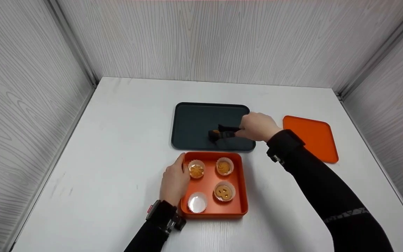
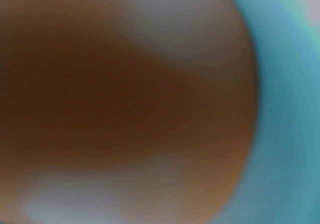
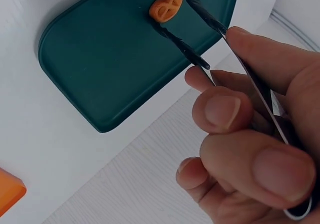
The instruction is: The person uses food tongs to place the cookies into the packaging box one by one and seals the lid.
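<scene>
My right hand (image 1: 259,126) holds black tongs (image 3: 187,51) over the dark green tray (image 1: 191,122). Between their two tips is a pretzel-shaped cookie (image 3: 166,7); whether both tips press on it I cannot tell. At the left wall of an orange square box (image 1: 210,214), my left hand (image 1: 176,182) grips the rim. Inside the box stand several white paper cups: a cookie (image 1: 197,171) at the back left, a swirled cookie (image 1: 224,167) at the back right, a pretzel-shaped cookie (image 1: 223,192) at the front right. The front-left paper cup (image 1: 197,203) has no cookie. The left wrist view is blurred.
A flat orange lid or tray (image 1: 311,140) lies on the white table (image 1: 117,140) to the right, beside my right forearm. Pale wood-grain panels (image 1: 194,42) close off the table at the back and sides. The box stands just in front of the green tray.
</scene>
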`<action>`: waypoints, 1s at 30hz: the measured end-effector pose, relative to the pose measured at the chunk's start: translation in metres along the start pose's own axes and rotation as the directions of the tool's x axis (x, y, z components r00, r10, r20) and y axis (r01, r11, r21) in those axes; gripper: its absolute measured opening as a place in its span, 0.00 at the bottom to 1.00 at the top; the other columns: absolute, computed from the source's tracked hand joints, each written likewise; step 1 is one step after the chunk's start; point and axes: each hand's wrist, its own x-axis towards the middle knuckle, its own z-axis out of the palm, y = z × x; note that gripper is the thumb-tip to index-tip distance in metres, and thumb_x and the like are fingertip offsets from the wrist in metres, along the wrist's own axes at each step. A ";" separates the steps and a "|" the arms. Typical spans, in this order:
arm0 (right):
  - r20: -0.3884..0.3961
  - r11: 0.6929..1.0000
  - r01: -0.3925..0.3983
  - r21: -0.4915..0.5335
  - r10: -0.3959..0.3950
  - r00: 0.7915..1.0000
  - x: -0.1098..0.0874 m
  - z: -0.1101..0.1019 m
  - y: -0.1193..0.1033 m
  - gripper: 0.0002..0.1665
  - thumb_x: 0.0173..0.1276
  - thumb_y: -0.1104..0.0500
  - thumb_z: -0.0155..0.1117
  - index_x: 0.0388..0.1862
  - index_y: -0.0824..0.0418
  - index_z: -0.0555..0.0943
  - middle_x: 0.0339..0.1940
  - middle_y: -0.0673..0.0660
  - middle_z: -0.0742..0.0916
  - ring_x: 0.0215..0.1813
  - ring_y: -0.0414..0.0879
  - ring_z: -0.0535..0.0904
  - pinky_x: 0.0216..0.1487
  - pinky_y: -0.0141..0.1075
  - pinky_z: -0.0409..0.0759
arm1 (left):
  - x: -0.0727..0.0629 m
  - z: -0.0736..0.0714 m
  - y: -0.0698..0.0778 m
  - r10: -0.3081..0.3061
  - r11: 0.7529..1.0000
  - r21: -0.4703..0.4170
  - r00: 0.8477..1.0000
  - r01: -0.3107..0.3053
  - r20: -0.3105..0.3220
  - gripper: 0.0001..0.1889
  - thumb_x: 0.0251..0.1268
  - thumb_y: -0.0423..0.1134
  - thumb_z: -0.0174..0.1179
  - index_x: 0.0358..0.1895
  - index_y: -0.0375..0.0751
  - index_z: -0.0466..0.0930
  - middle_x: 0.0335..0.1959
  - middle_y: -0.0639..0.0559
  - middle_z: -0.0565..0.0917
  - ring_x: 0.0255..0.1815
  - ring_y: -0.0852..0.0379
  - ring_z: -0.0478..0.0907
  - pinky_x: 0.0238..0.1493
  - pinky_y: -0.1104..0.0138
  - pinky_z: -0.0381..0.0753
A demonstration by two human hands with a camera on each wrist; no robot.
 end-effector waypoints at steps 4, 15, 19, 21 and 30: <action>-0.003 1.000 0.003 0.008 -0.003 1.000 -0.002 0.000 0.001 0.35 0.69 0.56 0.69 0.08 0.52 0.60 0.13 0.46 0.57 0.17 0.41 0.52 0.21 0.34 0.49 | 0.000 0.000 0.000 -0.001 1.000 0.004 1.000 0.001 -0.004 0.23 0.80 0.40 0.51 0.74 0.43 0.70 0.66 0.44 0.81 0.64 0.47 0.80 0.66 0.50 0.77; -0.034 0.996 0.078 0.041 -0.076 0.997 -0.017 0.000 0.010 0.34 0.71 0.55 0.68 0.08 0.51 0.62 0.11 0.45 0.59 0.16 0.41 0.56 0.22 0.34 0.52 | 0.001 0.000 0.000 0.022 1.000 0.023 0.999 -0.021 -0.024 0.23 0.79 0.40 0.51 0.73 0.42 0.72 0.63 0.41 0.83 0.58 0.44 0.84 0.61 0.50 0.81; -0.026 0.996 0.075 0.044 -0.074 0.997 -0.022 0.001 0.015 0.33 0.72 0.54 0.67 0.09 0.51 0.62 0.12 0.45 0.59 0.17 0.41 0.57 0.22 0.34 0.52 | 0.001 0.000 0.000 0.012 1.000 0.016 1.000 -0.012 -0.016 0.23 0.80 0.40 0.51 0.74 0.42 0.71 0.64 0.42 0.82 0.60 0.45 0.83 0.63 0.50 0.80; -0.026 0.996 0.078 0.049 -0.077 0.997 -0.024 0.001 0.016 0.33 0.72 0.54 0.66 0.10 0.51 0.62 0.12 0.45 0.59 0.17 0.41 0.57 0.22 0.34 0.52 | 0.001 0.000 0.000 0.010 1.000 0.010 1.000 -0.010 -0.015 0.23 0.80 0.40 0.51 0.74 0.42 0.71 0.64 0.42 0.82 0.61 0.46 0.82 0.63 0.50 0.80; -0.058 0.990 0.099 0.100 -0.094 0.994 -0.037 0.001 0.019 0.31 0.73 0.53 0.67 0.12 0.51 0.63 0.14 0.45 0.58 0.18 0.40 0.55 0.24 0.34 0.51 | 0.001 0.000 0.000 -0.002 1.000 0.005 1.000 0.002 -0.006 0.24 0.80 0.40 0.51 0.75 0.42 0.70 0.66 0.42 0.80 0.63 0.45 0.81 0.65 0.50 0.78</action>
